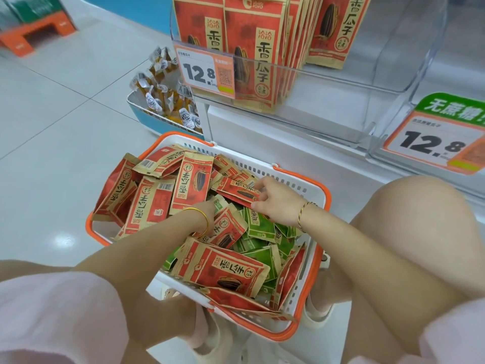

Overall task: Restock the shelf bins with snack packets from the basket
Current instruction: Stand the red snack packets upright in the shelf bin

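Pinching a red packet by its edge between thumb and fingers, the right hand is reaching into the far side of the basket. The left hand is pushing down among the packets in the middle of the basket; its fingers are hidden under them, so it is not possible to tell whether they are gripping anything. Red snack packets are lying heaped across the left and near sides of the basket, and green snack packets are showing beneath them toward the right side. The basket, white with an orange rim, is sitting on the floor between the person's knees.

Beyond the basket, a clear shelf bin is holding matching red packets standing upright, with a price tag clipped to its front. Right of that bin, another clear bin is carrying a second price tag. Beyond the basket's left corner, a blue tray is holding small wrapped snacks.
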